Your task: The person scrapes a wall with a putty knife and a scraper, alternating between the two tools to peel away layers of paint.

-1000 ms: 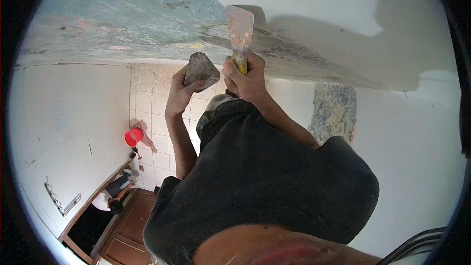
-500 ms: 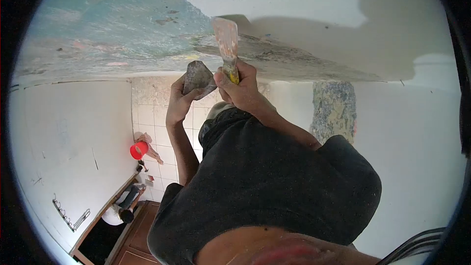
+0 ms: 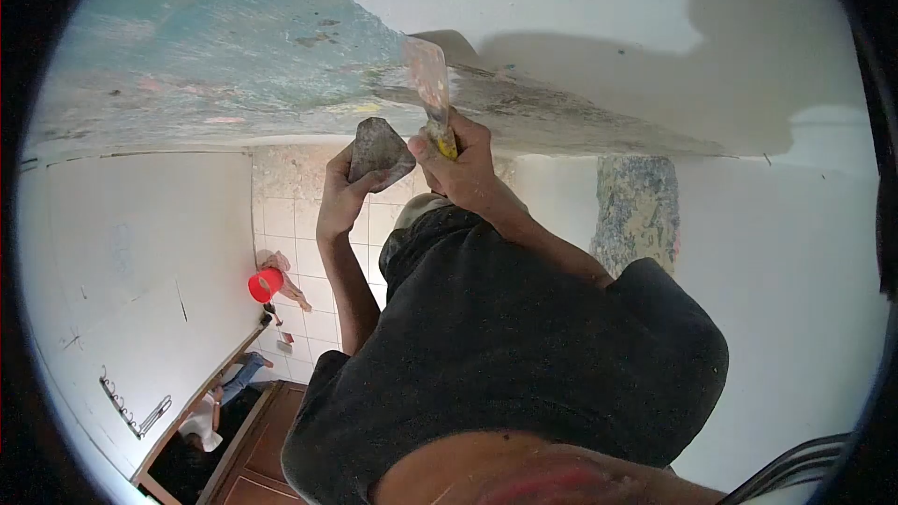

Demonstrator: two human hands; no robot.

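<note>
My right hand (image 3: 461, 161) is wrapped round the yellow-marked handle of a putty knife (image 3: 430, 77). Its blade is smeared with whitish and reddish residue and points up at the wall (image 3: 253, 47), its tip overlapping the edge between the teal patch and the white paint. Close by on the left, my left hand (image 3: 344, 189) grips a flat, angular grey piece (image 3: 382, 155) with a dirty, rough surface, thumb across its lower face. What that piece is, I cannot tell. A small gap shows between it and my right hand.
A red bucket (image 3: 265, 285) stands on the tiled floor (image 3: 313, 257) beside a crumpled pinkish cloth (image 3: 292, 290). Small tools lie near it. Another person (image 3: 201, 425) is in the doorway by a brown door (image 3: 267, 449). A hook rack (image 3: 131, 407) hangs on the left wall.
The putty knife's blade has tilted slightly, while both hands stay almost in place. The person in the doorway has shifted, and their blue-clad legs now show.
</note>
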